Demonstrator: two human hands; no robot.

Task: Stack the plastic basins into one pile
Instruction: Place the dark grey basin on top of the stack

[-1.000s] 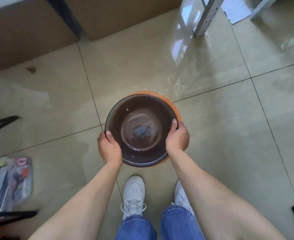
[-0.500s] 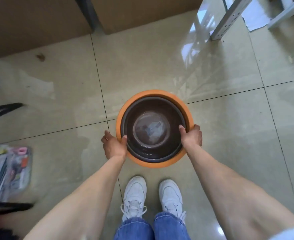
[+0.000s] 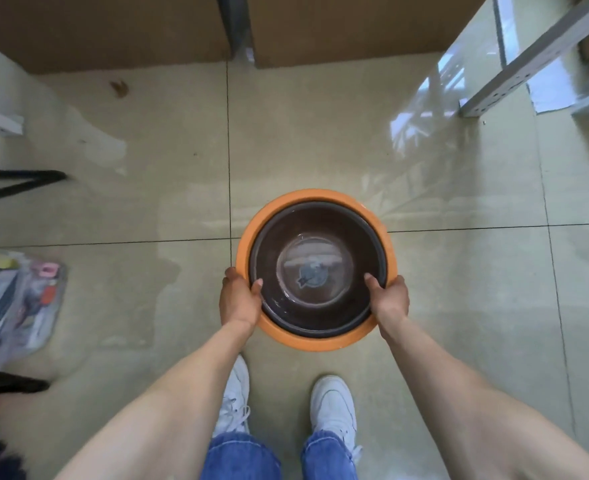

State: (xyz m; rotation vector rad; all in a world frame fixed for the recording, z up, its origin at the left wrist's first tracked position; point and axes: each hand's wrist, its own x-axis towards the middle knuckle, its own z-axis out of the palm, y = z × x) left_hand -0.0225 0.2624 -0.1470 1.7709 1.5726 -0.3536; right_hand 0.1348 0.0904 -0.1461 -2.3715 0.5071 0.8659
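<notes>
Since a moment ago our dark translucent plastic basin (image 3: 317,268) has sunk inside the round orange plastic basin (image 3: 320,337) on the floor; left hand (image 3: 239,299) and right hand (image 3: 390,301) clasp both rims; stacking looks nearly done.

Both bare forearms stretched forward from the lower frame, left hand (image 3: 239,299) and right hand (image 3: 390,299) gripping at centre, thumbs hooked inward

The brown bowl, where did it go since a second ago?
The brown basin went down into the orange basin, whose rim now rings it. The left hand and right hand still grip the rims, thumbs inside. The white shoes stayed on the tiled floor.
</notes>
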